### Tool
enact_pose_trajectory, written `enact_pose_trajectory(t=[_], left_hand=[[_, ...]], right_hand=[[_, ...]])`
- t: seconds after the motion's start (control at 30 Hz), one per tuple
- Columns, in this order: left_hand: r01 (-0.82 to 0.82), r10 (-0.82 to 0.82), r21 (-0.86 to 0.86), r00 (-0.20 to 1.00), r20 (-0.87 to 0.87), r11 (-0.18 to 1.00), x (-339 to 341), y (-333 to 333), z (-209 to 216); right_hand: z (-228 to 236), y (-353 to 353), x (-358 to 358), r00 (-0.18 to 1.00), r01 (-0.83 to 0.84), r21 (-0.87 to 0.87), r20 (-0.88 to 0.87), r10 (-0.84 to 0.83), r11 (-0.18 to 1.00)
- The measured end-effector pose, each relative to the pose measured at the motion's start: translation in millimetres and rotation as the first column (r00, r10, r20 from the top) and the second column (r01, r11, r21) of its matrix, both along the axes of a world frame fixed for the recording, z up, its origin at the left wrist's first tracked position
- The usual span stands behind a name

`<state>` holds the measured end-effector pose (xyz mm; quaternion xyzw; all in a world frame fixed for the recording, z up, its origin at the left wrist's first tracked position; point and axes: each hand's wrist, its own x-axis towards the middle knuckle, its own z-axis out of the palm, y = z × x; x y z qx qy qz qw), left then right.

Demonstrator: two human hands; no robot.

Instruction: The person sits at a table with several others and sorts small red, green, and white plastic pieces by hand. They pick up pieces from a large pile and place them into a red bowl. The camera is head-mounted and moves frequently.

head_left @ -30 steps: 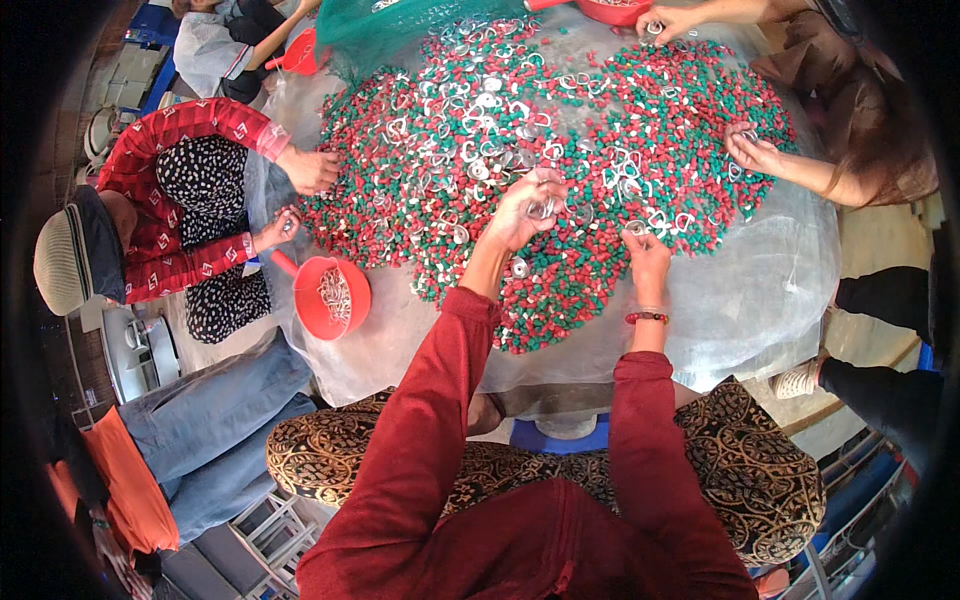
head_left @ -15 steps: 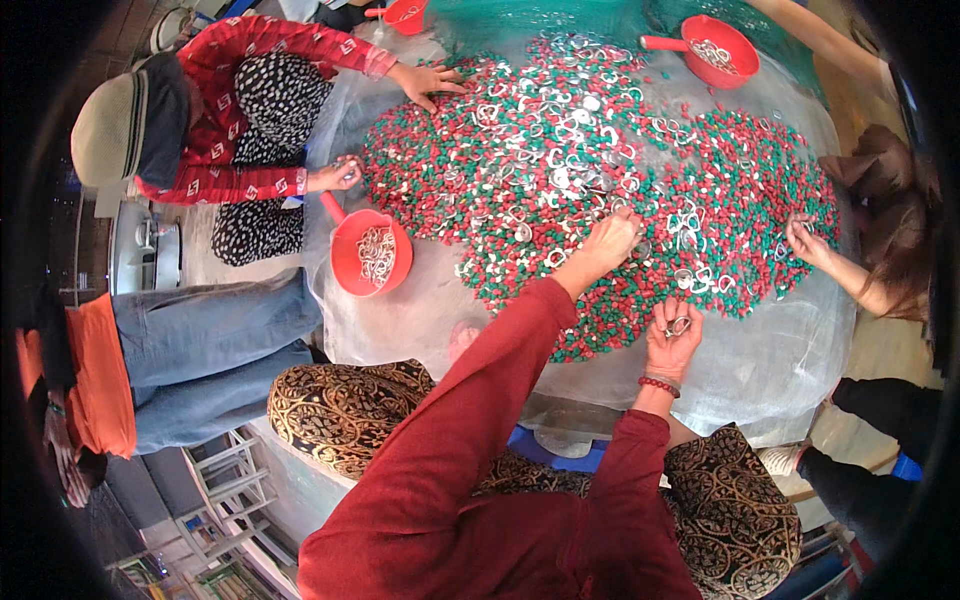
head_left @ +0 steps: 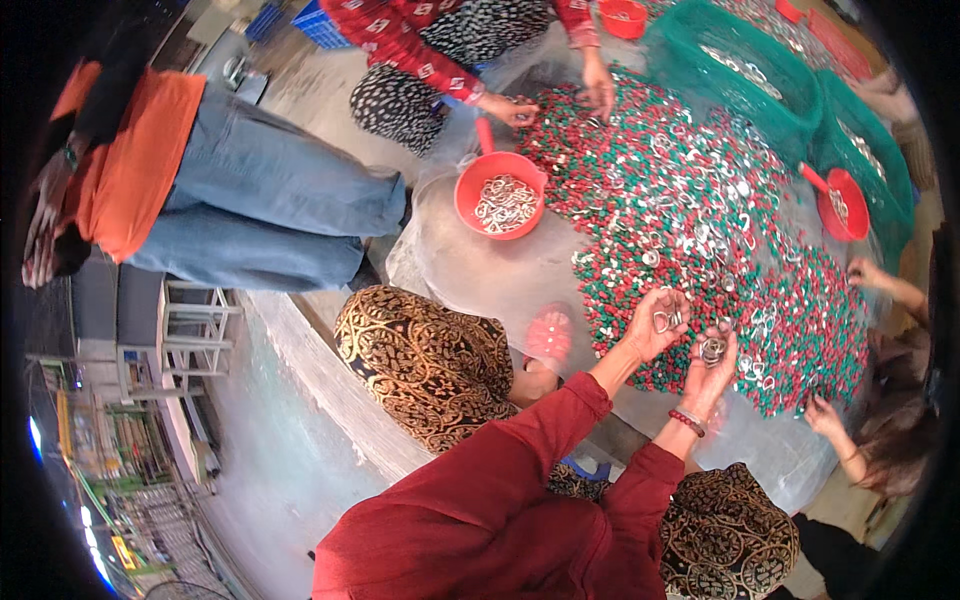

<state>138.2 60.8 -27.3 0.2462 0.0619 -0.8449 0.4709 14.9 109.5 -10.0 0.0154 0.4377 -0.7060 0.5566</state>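
Note:
My left hand (head_left: 655, 325) is closed around a few silvery ring-shaped pieces (head_left: 667, 319), just over the near edge of a wide heap. Close beside it on the right, my right hand (head_left: 708, 372), with a beaded bracelet at the wrist, is turned palm up. Its fingers curl round several metal rings (head_left: 713, 349). The heap (head_left: 625, 215) is made of small red, green and white pieces like pebbles, with loose silvery rings scattered through it. It lies on a translucent sheet (head_left: 450, 255).
A red long-handled pan (head_left: 475, 218) of rings stands left of the heap, another red pan (head_left: 848, 222) at right. Green net-lined tubs (head_left: 690, 25) hold rings at the back. Co-workers' hands (head_left: 597, 88) reach in at the far side and right. A standing person (head_left: 270, 170) is at left.
My left hand has drawn back from the heap to beside my right hand and now holds rings. My right hand holds more rings than before. The whole view has swung to the left.

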Motion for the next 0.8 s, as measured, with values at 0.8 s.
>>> enact_pose_trajectory(t=[0.8], left_hand=[[-0.596, 0.645, -0.250, 0.718, 0.259, 0.763, 312.4, -166.2, -20.2]], right_hand=[[-24.5, -7.2, -99.4, 0.191, 0.275, 0.099, -0.981, 0.047, 0.956]])
